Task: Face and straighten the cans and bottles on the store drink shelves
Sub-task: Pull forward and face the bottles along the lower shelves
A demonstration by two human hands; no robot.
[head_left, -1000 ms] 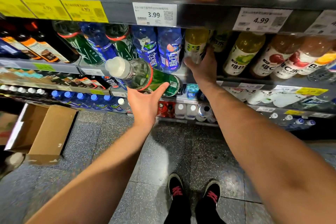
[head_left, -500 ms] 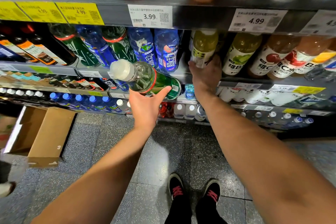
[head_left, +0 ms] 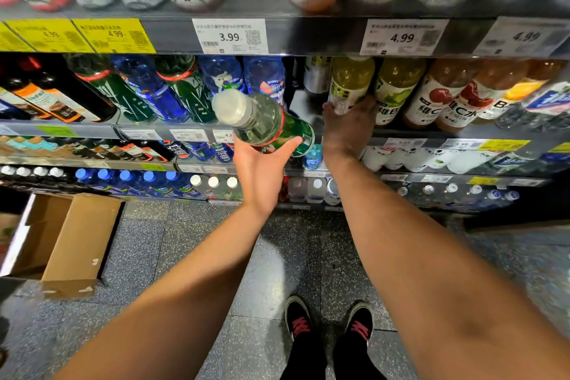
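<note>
My left hand (head_left: 262,170) holds a clear bottle with a green label and a white cap (head_left: 262,120), tilted with the cap toward me, in front of the middle shelf (head_left: 431,134). My right hand (head_left: 347,126) grips the base of a yellow-green drink bottle (head_left: 350,83) that stands at the shelf's front edge. A dark gap (head_left: 296,95) lies between that bottle and the blue bottles (head_left: 265,77) to its left. More yellow-green and red-labelled bottles (head_left: 431,95) stand to the right.
Green and blue bottles (head_left: 182,86) fill the shelf to the left. Lower shelves (head_left: 401,177) carry small water bottles. The upper shelf edge (head_left: 308,34) bears price tags. An open cardboard box (head_left: 77,241) sits on the floor at left. My shoes (head_left: 327,324) are below.
My right hand has drawn the yellow-green bottle forward and to the right, to the shelf's front edge. My left hand keeps the green-label bottle in about the same place.
</note>
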